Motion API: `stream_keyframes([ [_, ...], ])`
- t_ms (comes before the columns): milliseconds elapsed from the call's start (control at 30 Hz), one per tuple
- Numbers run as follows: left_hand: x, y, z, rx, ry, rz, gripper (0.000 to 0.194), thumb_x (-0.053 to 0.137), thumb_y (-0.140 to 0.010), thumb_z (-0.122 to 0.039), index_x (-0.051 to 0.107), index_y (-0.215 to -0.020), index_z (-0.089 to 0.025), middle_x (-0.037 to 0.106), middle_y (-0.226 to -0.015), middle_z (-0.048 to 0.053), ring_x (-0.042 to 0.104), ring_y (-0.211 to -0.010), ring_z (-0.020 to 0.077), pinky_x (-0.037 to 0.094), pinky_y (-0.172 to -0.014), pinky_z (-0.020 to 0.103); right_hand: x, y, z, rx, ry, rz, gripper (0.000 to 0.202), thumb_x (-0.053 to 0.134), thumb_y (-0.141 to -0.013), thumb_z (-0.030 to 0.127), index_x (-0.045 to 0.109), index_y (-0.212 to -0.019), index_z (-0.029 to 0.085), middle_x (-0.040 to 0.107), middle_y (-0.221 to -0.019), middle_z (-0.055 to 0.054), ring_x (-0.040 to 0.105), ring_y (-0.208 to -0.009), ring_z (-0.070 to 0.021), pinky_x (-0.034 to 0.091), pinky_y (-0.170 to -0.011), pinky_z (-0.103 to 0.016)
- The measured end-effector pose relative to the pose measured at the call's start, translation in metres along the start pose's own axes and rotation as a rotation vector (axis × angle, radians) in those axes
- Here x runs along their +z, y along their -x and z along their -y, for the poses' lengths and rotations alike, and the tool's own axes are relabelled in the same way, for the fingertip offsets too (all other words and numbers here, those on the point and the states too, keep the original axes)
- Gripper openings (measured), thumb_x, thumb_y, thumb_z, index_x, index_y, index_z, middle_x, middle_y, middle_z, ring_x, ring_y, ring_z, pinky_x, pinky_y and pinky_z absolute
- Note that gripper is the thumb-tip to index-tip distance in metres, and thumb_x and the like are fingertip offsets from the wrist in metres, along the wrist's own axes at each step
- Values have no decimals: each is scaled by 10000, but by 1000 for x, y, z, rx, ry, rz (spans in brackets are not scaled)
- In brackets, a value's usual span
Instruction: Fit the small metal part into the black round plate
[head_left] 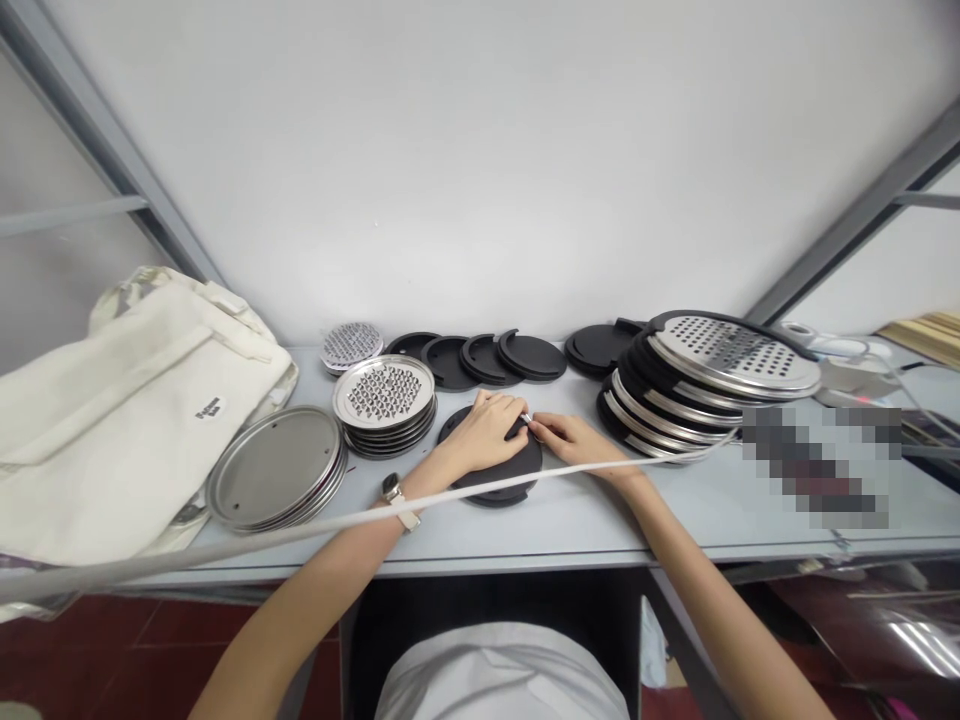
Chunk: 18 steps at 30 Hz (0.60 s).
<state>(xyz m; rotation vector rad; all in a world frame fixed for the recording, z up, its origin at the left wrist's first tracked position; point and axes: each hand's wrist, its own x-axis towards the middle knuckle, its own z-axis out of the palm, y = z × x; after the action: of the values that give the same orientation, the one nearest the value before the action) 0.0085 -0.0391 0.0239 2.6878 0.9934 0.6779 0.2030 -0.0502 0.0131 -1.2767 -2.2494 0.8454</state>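
A black round plastic base (506, 488) lies flat on the table in front of me. Across its top rests my left hand (487, 432), fingers bent together and holding it, with a watch on the wrist. My right hand (574, 440) pinches a small whitish shiny piece (527, 418) at the base's upper right edge; its exact kind is too small to make out. Left of the hands stands a stack of metal grater discs (384, 393). Behind them several black round bases (531, 357) overlap in a row.
Plain metal discs (277, 470) are stacked at the left, beside a cream bag (135, 410). A tall stack of black bases with metal grater plates (731, 350) stands right. A pale cord (457, 492) crosses in front of my forearms. The wall (480, 180) closes the back.
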Motion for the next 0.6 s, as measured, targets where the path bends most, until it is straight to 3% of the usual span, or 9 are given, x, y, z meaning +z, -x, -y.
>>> stream_keyframes([
  [600, 0, 0, 1, 22, 8, -1, 93, 453, -887, -208, 501, -959, -174, 605, -966, 49, 542, -971, 204, 339, -931, 375, 0, 0, -1, 6, 7, 0, 418, 327, -958, 472, 578, -819, 169, 618, -777, -35, 543, -731, -183, 395, -707, -289],
])
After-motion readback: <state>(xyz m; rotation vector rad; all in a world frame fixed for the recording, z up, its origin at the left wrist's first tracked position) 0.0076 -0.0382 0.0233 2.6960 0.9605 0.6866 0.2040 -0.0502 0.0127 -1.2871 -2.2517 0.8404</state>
